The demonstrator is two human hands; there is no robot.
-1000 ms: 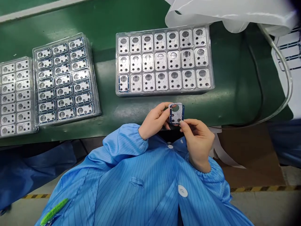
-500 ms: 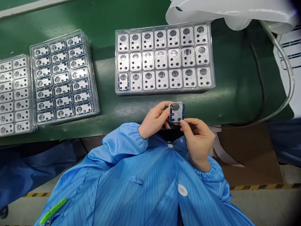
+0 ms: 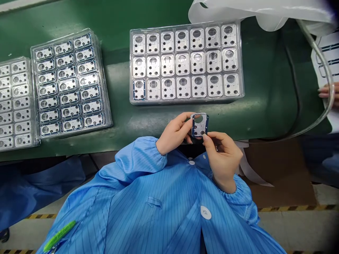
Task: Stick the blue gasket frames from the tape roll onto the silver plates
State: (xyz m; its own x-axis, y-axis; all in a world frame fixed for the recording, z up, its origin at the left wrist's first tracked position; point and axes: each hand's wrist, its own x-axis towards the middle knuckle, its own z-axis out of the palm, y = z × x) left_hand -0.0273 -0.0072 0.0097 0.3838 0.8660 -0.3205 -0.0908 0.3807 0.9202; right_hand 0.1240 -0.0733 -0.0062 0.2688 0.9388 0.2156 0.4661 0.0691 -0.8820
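Between my hands is a small silver metal plate with a large round hole, smaller dark holes and a dark blue border along its edges. My left hand pinches it by its left side. At its lower right corner, my right hand grips it between thumb and fingers. Just beyond my hands lies a clear plastic tray with rows of similar silver plates. One plate at its near left corner has the same blue border; the others there look plain silver.
Two more clear trays of plates, a middle one and a far-left one, lie on the green table. White sheeting hangs at the back right, beside a clear hose. Another person's hand shows at the right edge.
Another person's hand has come into view at the right edge. My hands and the plate have hardly moved; the view has shifted slightly.
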